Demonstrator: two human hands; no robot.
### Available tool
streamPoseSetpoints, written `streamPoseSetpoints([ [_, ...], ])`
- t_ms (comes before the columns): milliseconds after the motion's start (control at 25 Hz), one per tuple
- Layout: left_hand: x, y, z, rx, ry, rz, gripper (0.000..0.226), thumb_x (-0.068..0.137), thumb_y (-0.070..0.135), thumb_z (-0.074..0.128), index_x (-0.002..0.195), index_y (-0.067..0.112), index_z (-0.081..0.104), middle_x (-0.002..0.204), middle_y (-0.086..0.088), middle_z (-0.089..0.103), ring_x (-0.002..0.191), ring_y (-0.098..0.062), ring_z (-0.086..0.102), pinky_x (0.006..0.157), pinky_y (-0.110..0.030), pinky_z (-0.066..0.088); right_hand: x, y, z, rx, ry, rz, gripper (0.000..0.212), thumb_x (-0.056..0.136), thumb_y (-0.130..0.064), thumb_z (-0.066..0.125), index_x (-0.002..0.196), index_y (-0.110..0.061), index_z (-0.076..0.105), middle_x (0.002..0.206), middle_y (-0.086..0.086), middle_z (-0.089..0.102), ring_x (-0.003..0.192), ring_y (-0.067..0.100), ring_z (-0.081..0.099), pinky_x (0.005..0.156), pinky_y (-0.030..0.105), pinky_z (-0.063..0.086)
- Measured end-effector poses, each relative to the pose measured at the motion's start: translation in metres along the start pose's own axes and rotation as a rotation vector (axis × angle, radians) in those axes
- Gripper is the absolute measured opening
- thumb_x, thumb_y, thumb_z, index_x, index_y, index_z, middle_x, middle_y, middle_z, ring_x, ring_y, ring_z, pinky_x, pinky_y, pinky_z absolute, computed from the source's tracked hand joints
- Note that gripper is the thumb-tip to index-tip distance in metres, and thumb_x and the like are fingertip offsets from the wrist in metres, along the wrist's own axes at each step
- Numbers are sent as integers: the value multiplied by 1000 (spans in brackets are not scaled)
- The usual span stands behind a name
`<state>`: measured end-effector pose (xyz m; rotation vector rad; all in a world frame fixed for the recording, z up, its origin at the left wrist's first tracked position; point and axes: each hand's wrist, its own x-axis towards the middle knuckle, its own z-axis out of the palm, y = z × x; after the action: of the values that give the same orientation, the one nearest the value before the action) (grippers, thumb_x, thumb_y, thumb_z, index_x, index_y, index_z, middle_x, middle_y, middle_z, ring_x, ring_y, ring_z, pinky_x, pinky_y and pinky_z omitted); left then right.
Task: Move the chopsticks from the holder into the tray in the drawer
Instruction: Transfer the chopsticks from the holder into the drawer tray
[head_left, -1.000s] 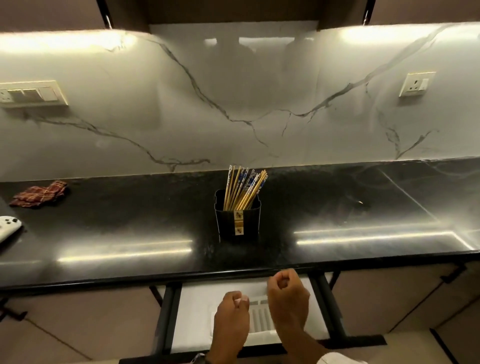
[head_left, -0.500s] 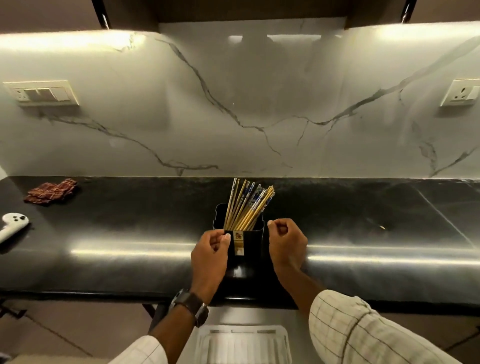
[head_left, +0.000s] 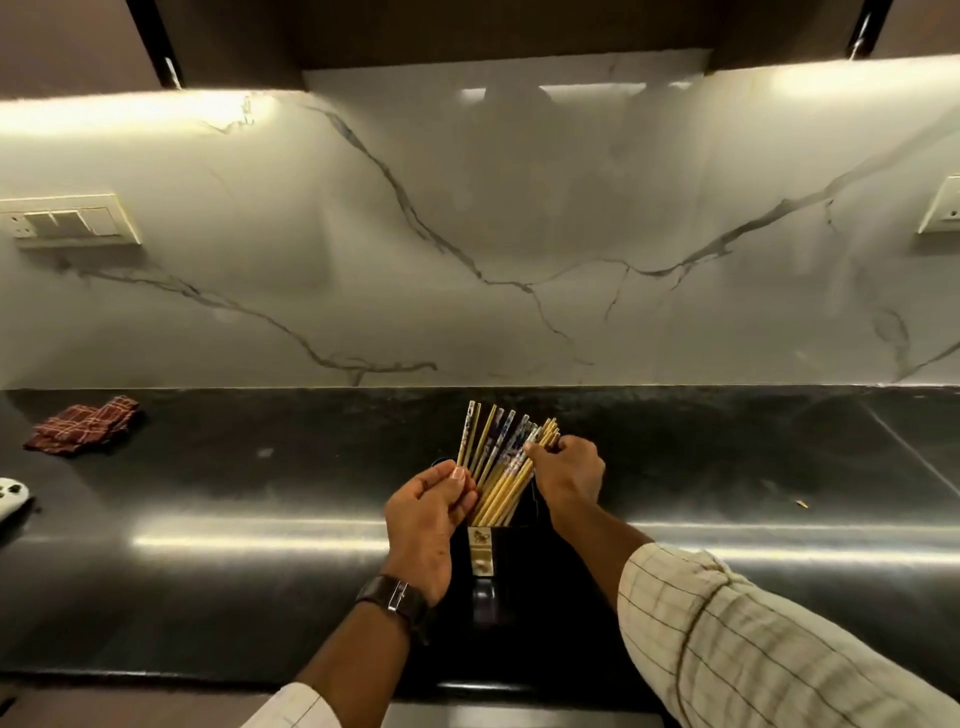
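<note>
A black holder (head_left: 493, 561) stands on the dark countertop (head_left: 260, 545), with several wooden and blue-patterned chopsticks (head_left: 493, 452) fanned out of its top. My left hand (head_left: 426, 514) is at the holder's left rim, fingers curled against the lower part of the chopsticks. My right hand (head_left: 566, 473) pinches the upper ends of the rightmost chopsticks. The drawer shows only as a pale strip (head_left: 519, 717) at the bottom edge; its tray is out of sight.
A red checked cloth (head_left: 83, 426) lies at the back left of the counter. A white controller (head_left: 13, 496) rests at the left edge. A small bit of debris (head_left: 801, 503) sits to the right. The marble wall (head_left: 467, 234) carries switch plates.
Both hands rose from the drawer front to the holder, then up onto the chopsticks. The right hand closed on the rightmost sticks. The view tilted up, hiding the tray.
</note>
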<state>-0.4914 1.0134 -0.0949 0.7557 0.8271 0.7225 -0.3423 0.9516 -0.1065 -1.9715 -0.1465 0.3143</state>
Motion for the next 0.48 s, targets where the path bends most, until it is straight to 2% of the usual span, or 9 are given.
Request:
streamPoseSetpoints([
  [160,16,5,-5,7,-22,-36,22,95,1,63,117,-2,67,112,-23,72,102,-31,70,99,-45,56,-2,-9,9,-143,103,-56,18,96,-26,69,86,-11,72,84,4,73,71,13,67,56,22,48],
  [280,24,1,-5,3,-34,-87,18,96,3,63,112,0,70,108,-21,75,99,-30,72,92,-41,59,-6,-11,8,-142,125,-103,18,97,-23,67,84,-12,70,82,3,71,66,8,62,51,19,42],
  [360,26,-4,-3,12,-42,-99,18,96,3,63,113,-1,69,107,-21,75,99,-31,72,93,-42,59,-9,-12,6,-133,127,-118,17,93,-26,73,82,-14,70,78,-1,69,64,7,62,53,21,48],
  [480,24,-9,-4,64,-68,-92,18,96,3,63,112,-1,70,107,-21,75,104,-33,72,95,-45,58,-9,-13,7,-133,129,-105,22,83,-35,83,76,-18,71,72,-4,72,64,11,71,63,34,64],
])
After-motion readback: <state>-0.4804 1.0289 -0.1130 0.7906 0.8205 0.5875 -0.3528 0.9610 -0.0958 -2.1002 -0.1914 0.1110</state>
